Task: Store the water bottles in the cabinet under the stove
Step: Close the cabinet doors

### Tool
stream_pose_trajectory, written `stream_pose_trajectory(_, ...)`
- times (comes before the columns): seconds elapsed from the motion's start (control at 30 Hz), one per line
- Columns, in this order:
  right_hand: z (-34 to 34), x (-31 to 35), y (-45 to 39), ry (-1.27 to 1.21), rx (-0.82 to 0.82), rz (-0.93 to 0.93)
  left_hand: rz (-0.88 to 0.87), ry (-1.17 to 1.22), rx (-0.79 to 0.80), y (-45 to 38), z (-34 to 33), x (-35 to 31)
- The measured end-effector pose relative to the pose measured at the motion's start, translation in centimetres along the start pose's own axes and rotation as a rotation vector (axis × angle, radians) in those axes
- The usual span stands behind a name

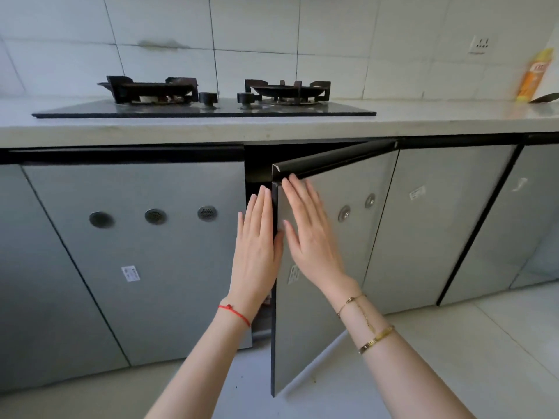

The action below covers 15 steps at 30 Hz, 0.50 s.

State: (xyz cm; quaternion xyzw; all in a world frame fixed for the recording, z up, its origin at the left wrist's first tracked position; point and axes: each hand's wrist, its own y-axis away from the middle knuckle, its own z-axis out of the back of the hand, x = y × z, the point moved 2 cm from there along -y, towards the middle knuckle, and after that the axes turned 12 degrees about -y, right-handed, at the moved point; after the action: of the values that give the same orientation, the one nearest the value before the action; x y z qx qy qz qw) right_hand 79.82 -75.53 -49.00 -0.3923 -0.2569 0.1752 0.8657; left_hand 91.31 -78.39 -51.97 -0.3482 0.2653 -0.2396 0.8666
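The grey cabinet door (338, 255) under the two-burner gas stove (205, 101) stands partly ajar, hinged on its right side. My right hand (308, 234) lies flat and open on the door's outer face near its free edge. My left hand (257, 246) is flat with fingers together, just left of that edge, in front of the dark gap (260, 170) into the cabinet. Neither hand holds anything. No water bottles are visible; the cabinet interior is dark and mostly hidden.
A closed grey door (145, 252) with three round vents is to the left, more closed doors (429, 222) to the right. An orange spray can (534, 75) stands on the countertop (272, 128) at far right. Pale floor tiles (453, 343) lie below.
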Motion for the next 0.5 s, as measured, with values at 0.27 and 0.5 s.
stream_pose_trajectory(0.27, -4.5, -2.8, -3.4, 0.008, 0.007, 0.074, 0.047, -0.209, -0.062, -2.5, -1.9, 3.5)
stream_pose_trajectory(0.5, -7.5, -4.4, -5.8, 0.074, 0.007, 0.056, 0.1, -0.341, -0.066, -3.8, -4.1, 5.9)
